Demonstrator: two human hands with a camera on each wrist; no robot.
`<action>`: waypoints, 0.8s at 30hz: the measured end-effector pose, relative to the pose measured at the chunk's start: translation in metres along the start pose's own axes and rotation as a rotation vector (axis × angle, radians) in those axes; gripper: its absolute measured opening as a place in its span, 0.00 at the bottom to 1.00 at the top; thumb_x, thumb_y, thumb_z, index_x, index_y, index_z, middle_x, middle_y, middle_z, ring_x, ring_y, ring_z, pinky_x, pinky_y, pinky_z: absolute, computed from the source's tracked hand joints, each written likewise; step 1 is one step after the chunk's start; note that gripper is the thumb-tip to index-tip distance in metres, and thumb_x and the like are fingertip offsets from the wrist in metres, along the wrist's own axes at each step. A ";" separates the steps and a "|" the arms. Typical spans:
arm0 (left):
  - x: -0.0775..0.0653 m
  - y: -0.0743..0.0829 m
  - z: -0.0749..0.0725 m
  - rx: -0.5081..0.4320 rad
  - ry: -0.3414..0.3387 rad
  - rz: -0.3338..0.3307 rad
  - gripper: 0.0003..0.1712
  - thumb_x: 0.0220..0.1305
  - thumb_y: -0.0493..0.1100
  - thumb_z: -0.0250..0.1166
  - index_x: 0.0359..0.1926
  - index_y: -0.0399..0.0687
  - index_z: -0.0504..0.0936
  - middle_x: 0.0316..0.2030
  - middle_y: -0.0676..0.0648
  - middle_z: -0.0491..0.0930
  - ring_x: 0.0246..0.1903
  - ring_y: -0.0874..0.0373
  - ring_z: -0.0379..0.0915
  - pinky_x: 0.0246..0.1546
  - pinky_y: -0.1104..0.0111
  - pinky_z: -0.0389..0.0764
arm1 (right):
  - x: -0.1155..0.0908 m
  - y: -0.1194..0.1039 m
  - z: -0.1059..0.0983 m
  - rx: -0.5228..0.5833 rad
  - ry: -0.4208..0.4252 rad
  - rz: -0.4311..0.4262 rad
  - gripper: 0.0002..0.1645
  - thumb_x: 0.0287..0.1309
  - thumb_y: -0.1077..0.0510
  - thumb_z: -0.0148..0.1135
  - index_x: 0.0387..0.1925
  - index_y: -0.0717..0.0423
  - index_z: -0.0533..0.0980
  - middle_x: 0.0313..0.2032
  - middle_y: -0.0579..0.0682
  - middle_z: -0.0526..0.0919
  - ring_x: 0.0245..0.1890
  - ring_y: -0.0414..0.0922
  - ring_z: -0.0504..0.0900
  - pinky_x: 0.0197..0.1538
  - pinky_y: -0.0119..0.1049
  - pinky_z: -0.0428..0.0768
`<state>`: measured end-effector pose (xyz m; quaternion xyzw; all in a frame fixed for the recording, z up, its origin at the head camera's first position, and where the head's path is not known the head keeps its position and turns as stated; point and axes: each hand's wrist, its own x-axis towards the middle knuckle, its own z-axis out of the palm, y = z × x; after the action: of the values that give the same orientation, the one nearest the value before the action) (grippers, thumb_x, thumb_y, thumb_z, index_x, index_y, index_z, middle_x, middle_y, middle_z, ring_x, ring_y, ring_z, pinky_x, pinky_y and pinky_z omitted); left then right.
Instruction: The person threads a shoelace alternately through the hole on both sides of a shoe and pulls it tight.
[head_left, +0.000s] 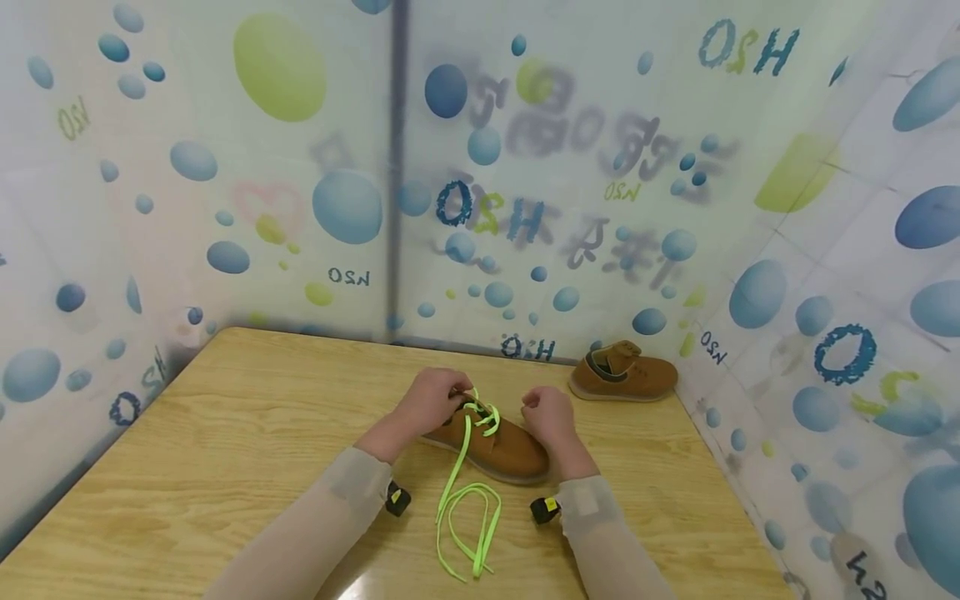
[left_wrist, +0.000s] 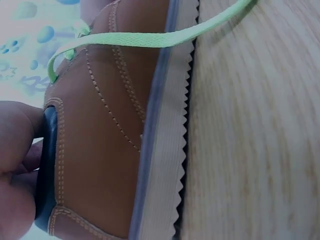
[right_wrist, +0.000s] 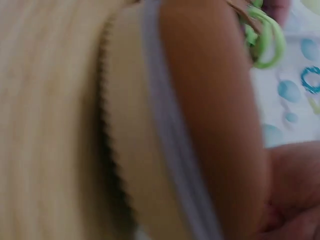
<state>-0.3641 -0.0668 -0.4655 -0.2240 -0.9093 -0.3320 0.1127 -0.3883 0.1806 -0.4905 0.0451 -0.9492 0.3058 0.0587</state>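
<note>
The two hands are apart, one at each end of a brown leather lace-up shoe [head_left: 517, 454]. The left hand [head_left: 429, 402] is bent over the dark padded collar, fingertips near the tongue; from where I stand I can't tell whether they pinch tongue, lace or nothing. The right hand [head_left: 553, 418] sits up close by the toe, fingers curled in, with nothing that I can see in them. Placed like that, the pair seem to me to fence the shoe in, leaving the eyelets exposed between them.

The shoe stands upright on its pale, jagged-edged sole around the middle of the table [head_left: 247, 442], heel toward the left edge, toe turned right and a little toward the near edge. I'd guess it lies slantwise so that both hands can get at the lacing. A neon-green shoelace [left_wrist: 135, 39] makes loops over the throat, and a long end drops down the near side and lies in loose bends between the forearms, probably just slack.

A small black camera hangs at each pale sleeve [head_left: 300, 517]. Off in the far right corner a matching shoe [head_left: 641, 377], no lace visible in it, is parked well apart, presumably to leave elbow room. Bubble-print sheeting [head_left: 345, 208] stands behind the far edge.
</note>
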 end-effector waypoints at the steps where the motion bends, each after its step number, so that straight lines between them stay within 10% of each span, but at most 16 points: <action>1: 0.000 -0.001 -0.001 -0.012 -0.003 -0.004 0.11 0.69 0.29 0.68 0.47 0.44 0.91 0.44 0.45 0.91 0.44 0.51 0.88 0.46 0.57 0.88 | 0.001 0.002 -0.003 -0.004 -0.032 -0.001 0.09 0.63 0.61 0.67 0.42 0.60 0.88 0.38 0.54 0.90 0.39 0.49 0.88 0.47 0.48 0.86; 9: 0.002 -0.012 -0.026 -0.025 0.009 -0.058 0.12 0.67 0.37 0.72 0.51 0.44 0.89 0.48 0.42 0.90 0.44 0.50 0.86 0.49 0.54 0.87 | 0.000 0.021 -0.042 0.172 -0.544 -0.079 0.17 0.66 0.56 0.72 0.52 0.59 0.82 0.37 0.53 0.84 0.28 0.42 0.83 0.35 0.37 0.85; 14: 0.001 -0.025 -0.051 0.013 -0.142 -0.159 0.25 0.66 0.51 0.74 0.59 0.43 0.86 0.54 0.38 0.88 0.53 0.44 0.85 0.55 0.50 0.85 | -0.005 0.030 -0.061 0.190 -0.812 -0.011 0.30 0.58 0.58 0.78 0.60 0.55 0.75 0.35 0.53 0.83 0.27 0.44 0.80 0.33 0.37 0.82; 19: -0.005 -0.033 -0.067 -0.024 -0.404 -0.193 0.48 0.53 0.55 0.85 0.73 0.50 0.75 0.64 0.37 0.81 0.61 0.43 0.80 0.61 0.48 0.81 | -0.005 0.039 -0.059 0.274 -0.886 0.036 0.33 0.55 0.60 0.80 0.59 0.55 0.73 0.34 0.50 0.79 0.33 0.45 0.84 0.42 0.39 0.88; 24: -0.006 -0.031 -0.061 0.037 -0.471 -0.116 0.51 0.44 0.42 0.89 0.70 0.52 0.76 0.61 0.43 0.83 0.58 0.48 0.79 0.59 0.50 0.81 | -0.001 0.047 -0.056 0.292 -0.820 -0.040 0.29 0.57 0.61 0.79 0.58 0.58 0.77 0.39 0.52 0.80 0.35 0.46 0.86 0.45 0.43 0.90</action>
<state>-0.3706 -0.1297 -0.4381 -0.2406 -0.9279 -0.2597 -0.1173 -0.3885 0.2515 -0.4725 0.1891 -0.8398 0.3922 -0.3243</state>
